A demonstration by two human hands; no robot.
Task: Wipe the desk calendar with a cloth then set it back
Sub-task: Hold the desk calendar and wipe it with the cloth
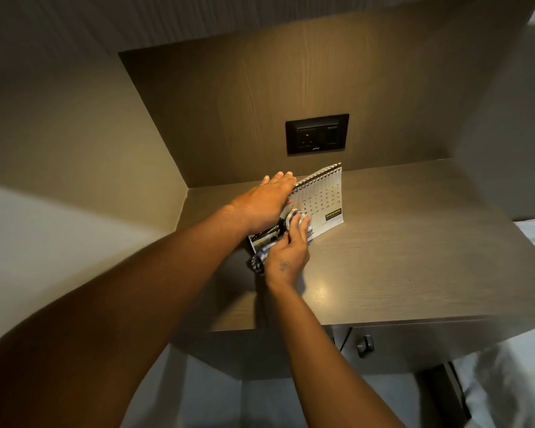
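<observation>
right now the desk calendar (320,201) stands on the desk (399,257) below the wall socket (317,133), the left hand (264,203) flat and open over its spiral edge while the right hand (289,253) presses a bunched cloth (292,218) against the front page. push too hard and the thin page could crease, or the stand could skid toward the back panel

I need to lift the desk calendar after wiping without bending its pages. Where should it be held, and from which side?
Probably by the spiral-bound top edge of the desk calendar, coming from above. The binding is its stiffest part and stands highest, where the left hand already rests. The right hand presses the cloth on its face.
</observation>
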